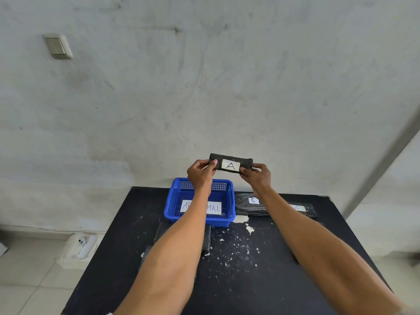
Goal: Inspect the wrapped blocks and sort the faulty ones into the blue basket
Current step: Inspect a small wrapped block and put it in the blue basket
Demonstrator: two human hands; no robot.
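I hold a black wrapped block [230, 163] up in front of the wall, its white label reading "A" facing me. My left hand [201, 175] grips its left end and my right hand [256, 177] grips its right end. Below them the blue basket [228, 201] stands at the far side of the black table [250, 258], with a white label inside partly hidden by my left forearm. To the right of the basket lie two black wrapped blocks, one labelled "C" [246, 202] and one labelled "A" [302, 210]. More black blocks [206, 241] lie under my left forearm.
The tabletop carries white chipped patches [241, 244] near the middle. The wall rises just behind the table. A light switch [58, 46] is on the wall at upper left. A white object [83, 245] sits on the tiled floor to the left of the table.
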